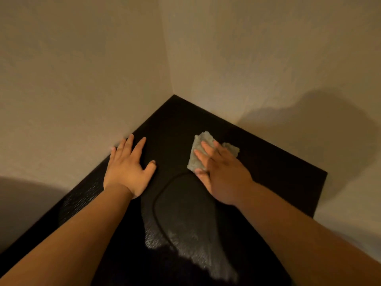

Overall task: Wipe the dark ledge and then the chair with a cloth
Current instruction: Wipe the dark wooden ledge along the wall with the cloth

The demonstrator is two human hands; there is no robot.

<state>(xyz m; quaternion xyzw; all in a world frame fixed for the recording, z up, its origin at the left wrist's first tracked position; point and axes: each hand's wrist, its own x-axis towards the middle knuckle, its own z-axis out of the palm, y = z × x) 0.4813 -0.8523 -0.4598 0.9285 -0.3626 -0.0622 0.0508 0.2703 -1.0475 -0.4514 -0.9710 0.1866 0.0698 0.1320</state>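
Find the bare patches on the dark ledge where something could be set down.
Bare: the far corner of the ledge where the walls meet, and the right end beyond the cloth. Crowded: the middle, under the left hand and right hand.

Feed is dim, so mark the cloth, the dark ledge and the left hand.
cloth (203, 136): head view, bare upper corner.
dark ledge (175, 120): head view, bare top near far corner.
left hand (127, 170): head view, back of hand.
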